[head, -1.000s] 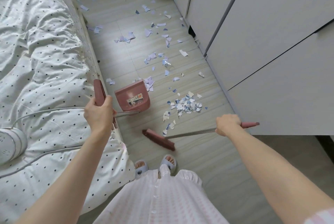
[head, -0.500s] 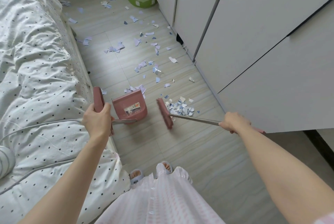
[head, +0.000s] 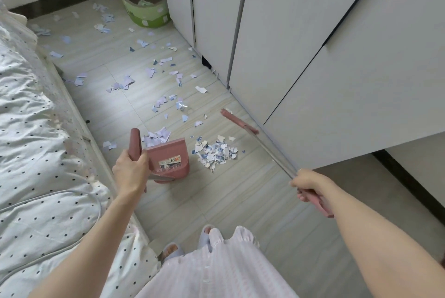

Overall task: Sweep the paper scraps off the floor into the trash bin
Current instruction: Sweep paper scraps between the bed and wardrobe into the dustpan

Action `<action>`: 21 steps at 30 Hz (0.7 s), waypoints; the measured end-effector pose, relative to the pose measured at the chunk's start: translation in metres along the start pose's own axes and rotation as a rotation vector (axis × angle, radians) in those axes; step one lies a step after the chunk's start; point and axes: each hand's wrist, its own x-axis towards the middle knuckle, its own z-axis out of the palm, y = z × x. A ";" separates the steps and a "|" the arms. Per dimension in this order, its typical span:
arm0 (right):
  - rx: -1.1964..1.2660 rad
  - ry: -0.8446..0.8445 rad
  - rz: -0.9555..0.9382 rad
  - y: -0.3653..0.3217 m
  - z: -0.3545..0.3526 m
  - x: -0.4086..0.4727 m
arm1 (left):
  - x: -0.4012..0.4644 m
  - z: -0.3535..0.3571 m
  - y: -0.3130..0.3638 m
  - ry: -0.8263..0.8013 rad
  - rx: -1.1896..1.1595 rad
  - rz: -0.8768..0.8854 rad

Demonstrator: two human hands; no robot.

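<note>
R hand (head: 309, 184) grips broom (head: 238, 121), head swung right, off scrap pile (head: 216, 152).

The trash bin (head: 144, 6) is partly hidden behind the wardrobe (head: 277, 33), its contents too small to tell. The dustpan (head: 169, 160) label is unreadable. The wardrobe runs past the top edge.

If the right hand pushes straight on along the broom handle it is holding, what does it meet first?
The right hand would probably reach the broom head first, beside the white wardrobe; depth is hard to judge.
</note>
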 end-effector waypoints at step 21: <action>0.410 -0.109 0.138 0.004 0.051 0.045 | -0.003 0.020 -0.009 -0.246 0.328 0.115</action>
